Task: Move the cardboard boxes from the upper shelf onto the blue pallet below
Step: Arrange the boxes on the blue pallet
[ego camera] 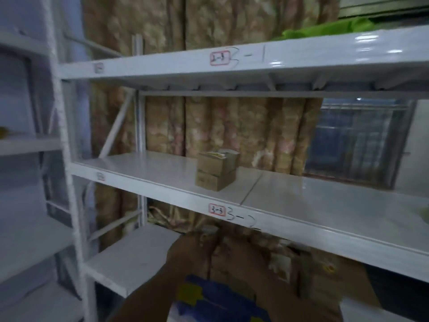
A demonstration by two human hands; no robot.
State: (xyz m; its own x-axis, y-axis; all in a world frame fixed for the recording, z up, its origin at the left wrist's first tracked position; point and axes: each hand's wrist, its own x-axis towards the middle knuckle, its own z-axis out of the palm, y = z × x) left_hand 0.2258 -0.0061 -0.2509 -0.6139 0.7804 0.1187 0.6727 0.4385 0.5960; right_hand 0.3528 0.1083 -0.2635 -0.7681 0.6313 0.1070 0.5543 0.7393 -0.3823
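White shelf (148,168), two tan cardboard boxes (217,171) stacked, corner toward you, your left hand (185,252) and right hand (246,259) blurred, grip unclear.

Both forearms rise from the bottom of the view, side by side and angled up and forward. The left hand (188,252) and right hand (243,257) are lifted close together, almost touching, backs toward the camera, just below the front edge of the middle shelf (301,201). Motion blur hides the fingers, so their curl and grip cannot be told.
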